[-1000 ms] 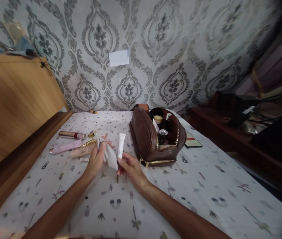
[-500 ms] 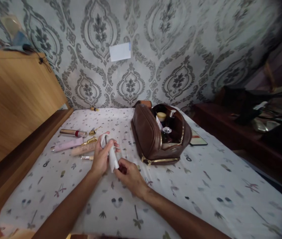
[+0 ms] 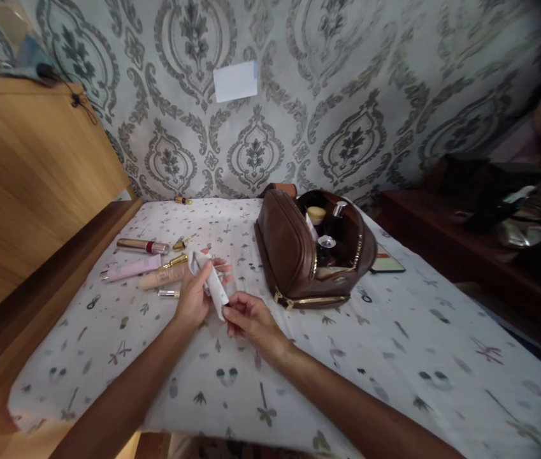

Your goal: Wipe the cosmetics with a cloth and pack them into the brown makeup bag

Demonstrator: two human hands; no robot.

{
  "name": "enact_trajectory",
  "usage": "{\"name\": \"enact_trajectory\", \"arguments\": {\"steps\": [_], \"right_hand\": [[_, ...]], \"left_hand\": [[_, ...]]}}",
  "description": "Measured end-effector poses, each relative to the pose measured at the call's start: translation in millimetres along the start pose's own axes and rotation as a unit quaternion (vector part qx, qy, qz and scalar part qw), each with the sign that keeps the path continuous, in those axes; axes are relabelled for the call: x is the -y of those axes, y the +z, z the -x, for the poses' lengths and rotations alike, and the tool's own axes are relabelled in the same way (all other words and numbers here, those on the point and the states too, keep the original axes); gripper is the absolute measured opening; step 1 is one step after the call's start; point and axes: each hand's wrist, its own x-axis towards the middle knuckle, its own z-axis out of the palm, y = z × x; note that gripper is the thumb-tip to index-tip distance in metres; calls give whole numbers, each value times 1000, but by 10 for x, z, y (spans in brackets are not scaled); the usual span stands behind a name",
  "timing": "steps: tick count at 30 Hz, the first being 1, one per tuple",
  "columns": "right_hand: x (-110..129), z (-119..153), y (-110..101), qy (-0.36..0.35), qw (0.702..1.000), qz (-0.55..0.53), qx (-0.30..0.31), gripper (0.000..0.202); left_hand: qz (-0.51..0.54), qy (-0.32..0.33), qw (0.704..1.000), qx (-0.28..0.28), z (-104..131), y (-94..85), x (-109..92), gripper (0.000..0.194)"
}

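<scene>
A white cloth or tissue (image 3: 213,285) is held between both hands over the patterned sheet. My left hand (image 3: 196,296) is closed on its upper part, thumb on top and some fingertips showing beyond it. The fingers of my right hand (image 3: 251,319) pinch its lower end, where a small dark bit shows. Anything wrapped inside the cloth is hidden. Beside my left hand lie a beige tube (image 3: 160,277), a lilac tube (image 3: 134,268), a gold-capped item (image 3: 174,261) and a small silver-capped item (image 3: 169,294).
An open brown bag (image 3: 287,252) with cosmetics inside stands right of my hands. A gold-and-red tube (image 3: 142,246) and small gold pieces (image 3: 180,245) lie at the left. A flat pale green item (image 3: 387,262) lies behind the bag's right side. A wooden panel (image 3: 36,146) rises at the left.
The view has tilted slightly downward. My right hand now pinches the cloth's lower end more firmly, and the cloth looks straighter between my hands.
</scene>
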Motion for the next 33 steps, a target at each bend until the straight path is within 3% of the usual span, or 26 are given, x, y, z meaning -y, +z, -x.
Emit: {"name": "enact_trajectory", "arguments": {"steps": [3,9,13,16,19,22,24,28,30,33], "right_hand": [[-16,-8,-6,-21,999,6,-38,35],[-41,-17,-6,-17,999,-6,-40,33],[-82,-52,-35,-71,994,16,-86,32],[-80,-64,-49,-102,989,40,-97,31],[-16,-43,-47,-98,991,61,-72,27],[74,-19,-60,-101,988,65,-98,27],[115,-21,-86,-112,985,51,-122,30],[116,-59,-142,-92,986,-14,-138,39],[94,-77,-155,-73,986,-41,-143,42],[67,-91,-155,-63,984,-61,-155,48]], "left_hand": [[-16,-48,998,38,66,43,81,55],[-29,-52,997,43,77,15,111,55],[-60,-93,987,120,138,-8,189,54],[-84,-126,981,125,169,-15,245,49],[-83,-114,982,122,128,-52,219,43],[-133,-81,979,134,51,-116,128,38],[-207,-71,960,176,19,-146,64,31],[-325,-69,893,303,29,-146,-20,17],[-352,-76,873,329,45,-139,-60,21],[-406,-55,853,323,41,-152,-165,36]]}}
